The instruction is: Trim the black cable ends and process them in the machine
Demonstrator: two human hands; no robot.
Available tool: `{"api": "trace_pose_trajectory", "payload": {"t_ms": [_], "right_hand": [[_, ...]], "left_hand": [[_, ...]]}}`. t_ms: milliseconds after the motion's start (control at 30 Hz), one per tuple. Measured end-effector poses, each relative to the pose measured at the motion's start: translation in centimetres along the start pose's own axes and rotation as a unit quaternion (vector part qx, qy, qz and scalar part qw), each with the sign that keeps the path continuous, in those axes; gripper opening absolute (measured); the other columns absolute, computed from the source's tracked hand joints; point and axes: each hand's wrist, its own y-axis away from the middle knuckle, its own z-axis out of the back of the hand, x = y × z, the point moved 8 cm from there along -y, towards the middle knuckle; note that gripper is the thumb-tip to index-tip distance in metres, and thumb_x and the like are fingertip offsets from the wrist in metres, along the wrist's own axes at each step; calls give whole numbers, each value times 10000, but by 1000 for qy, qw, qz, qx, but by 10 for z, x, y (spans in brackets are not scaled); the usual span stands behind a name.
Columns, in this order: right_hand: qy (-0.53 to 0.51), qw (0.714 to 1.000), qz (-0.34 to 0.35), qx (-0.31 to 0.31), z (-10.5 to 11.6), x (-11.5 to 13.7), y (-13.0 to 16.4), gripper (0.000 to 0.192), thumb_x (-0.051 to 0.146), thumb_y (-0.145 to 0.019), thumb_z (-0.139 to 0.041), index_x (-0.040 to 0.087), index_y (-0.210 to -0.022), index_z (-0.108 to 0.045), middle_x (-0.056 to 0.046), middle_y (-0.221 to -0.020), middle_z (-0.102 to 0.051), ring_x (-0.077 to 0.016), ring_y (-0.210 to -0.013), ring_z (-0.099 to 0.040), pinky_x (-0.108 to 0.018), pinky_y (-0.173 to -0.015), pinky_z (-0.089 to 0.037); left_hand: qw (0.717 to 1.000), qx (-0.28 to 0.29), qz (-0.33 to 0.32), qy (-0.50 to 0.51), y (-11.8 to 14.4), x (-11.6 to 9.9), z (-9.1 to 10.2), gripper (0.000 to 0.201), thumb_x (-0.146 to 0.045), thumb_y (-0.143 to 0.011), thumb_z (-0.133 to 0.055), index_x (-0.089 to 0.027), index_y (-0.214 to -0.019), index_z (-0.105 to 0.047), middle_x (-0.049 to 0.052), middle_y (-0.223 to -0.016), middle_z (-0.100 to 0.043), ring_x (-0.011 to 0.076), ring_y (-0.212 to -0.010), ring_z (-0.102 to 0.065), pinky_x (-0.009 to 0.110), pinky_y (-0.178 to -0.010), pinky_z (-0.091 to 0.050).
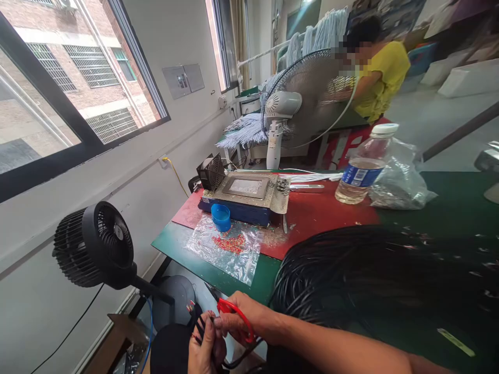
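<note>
Black fan [95, 244] sat lower left, aimed at the worker. Bottom centre: left hand [205, 350] pinched black wires [198, 324] w/ ends up for trimming; right hand [244, 319] was closed round red cutters [234, 311] at the tips. Wire bundle [370, 275] lay lower right – handy. Bottle [364, 166] upper right.

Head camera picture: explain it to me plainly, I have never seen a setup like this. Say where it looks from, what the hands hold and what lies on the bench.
The camera sits on a person's head, looking down at their hands. The right hand grips a red-handled tool; the left hand pinches the ends of black cables. A big bundle of black cable lies on the green table. Further back are a flat blue-based machine, a blue cup, a plastic bag with red bits and a water bottle. A black fan stands left. Another person works behind.
</note>
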Motion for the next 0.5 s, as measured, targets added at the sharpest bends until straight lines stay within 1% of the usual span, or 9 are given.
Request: {"api": "trace_pose_trajectory", "payload": {"t_ms": [100,167,200,267,333,367,433,500], "right_hand": [[3,1000,12,-5,1,-2,-2,444,541,-602,-648,113,-550,-540,61,-353,-419,-35,-311,-348,-162,-323,-232],[14,1000,12,-16,3,-3,-3,462,560,-603,-640,121,-528,-521,61,-345,-411,-37,-305,-346,-165,-320,-230],[20,999,9,-23,4,-4,-4,470,569,-599,-638,126,-513,-506,61,-339,-407,-38,-301,-343,-167,-316,-229],[31,999,2,-33,5,-6,-4,488,584,-592,-635,134,-487,-479,58,-330,-403,-40,-292,-338,-169,-309,-227],[28,999,4,-40,6,-6,-5,501,597,-599,-623,135,-482,-471,56,-327,-402,-38,-286,-335,-167,-305,-225],[20,999,7,-42,7,-6,-6,506,606,-610,-610,132,-491,-479,56,-325,-402,-38,-281,-332,-167,-302,-222],[-5,999,12,-48,8,-7,-7,510,618,-636,-578,125,-530,-506,56,-322,-403,-43,-269,-329,-170,-294,-215],[-25,998,16,-57,10,-7,-8,496,607,-644,-579,120,-565,-521,58,-322,-405,-48,-266,-328,-174,-292,-210]], "left_hand": [[1000,11,-7,-7,2,-1,-4,397,-359,-400,-773,-172,-711,-612,-44,-413,-570,31,-353,-447,132,-327,-267],[1000,17,-10,-19,3,0,-6,390,-381,-423,-758,-168,-708,-600,-60,-380,-533,14,-317,-398,127,-311,-206],[1000,14,-13,-23,3,0,-6,390,-385,-424,-757,-162,-701,-596,-59,-381,-535,13,-323,-407,121,-322,-222],[999,6,-22,-29,2,0,-4,384,-380,-425,-759,-148,-683,-595,-40,-407,-563,26,-371,-466,120,-369,-302],[999,8,-24,-29,1,1,-4,368,-369,-437,-756,-142,-677,-595,-31,-427,-573,34,-405,-491,126,-407,-347],[999,10,-21,-26,1,2,-4,363,-367,-449,-751,-145,-690,-596,-34,-431,-569,31,-404,-482,127,-406,-344],[1000,12,-9,-24,0,4,-2,363,-373,-471,-737,-164,-729,-592,-63,-408,-521,11,-347,-399,130,-360,-276],[1000,6,-6,-23,-1,4,0,387,-380,-468,-736,-182,-765,-587,-76,-406,-503,2,-317,-339,140,-338,-227]]}}
